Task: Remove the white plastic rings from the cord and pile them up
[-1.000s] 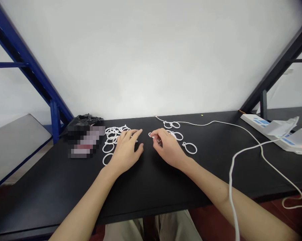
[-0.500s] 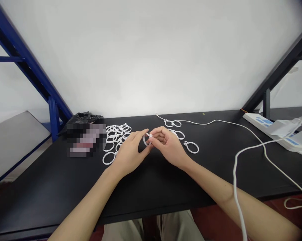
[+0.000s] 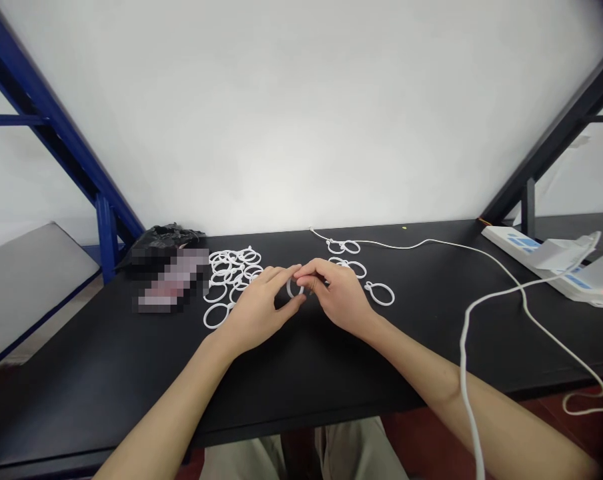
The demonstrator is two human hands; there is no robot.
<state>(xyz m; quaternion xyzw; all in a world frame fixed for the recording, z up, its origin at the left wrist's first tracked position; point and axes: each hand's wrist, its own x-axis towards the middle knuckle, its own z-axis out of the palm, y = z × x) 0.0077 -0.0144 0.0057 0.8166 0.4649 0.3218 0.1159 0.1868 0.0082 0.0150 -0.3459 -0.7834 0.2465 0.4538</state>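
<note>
together, left fingers (image 3: pixel 283 275) and right fingers (image 3: pixel 315 267) hold one ring (image 3: pixel 289 288).

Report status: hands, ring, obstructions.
Right hand pinching white ring; left hand curved around it. Other rings both sides. Possible obstruction: cable in front of right forearm.

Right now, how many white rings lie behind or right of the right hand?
5 white rings: two near the cable, two behind the right hand, one farther right. Others may be hidden.

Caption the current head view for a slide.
Left hand and right hand hold one white ring between them at a black table, other white rings lying to either side.
</note>
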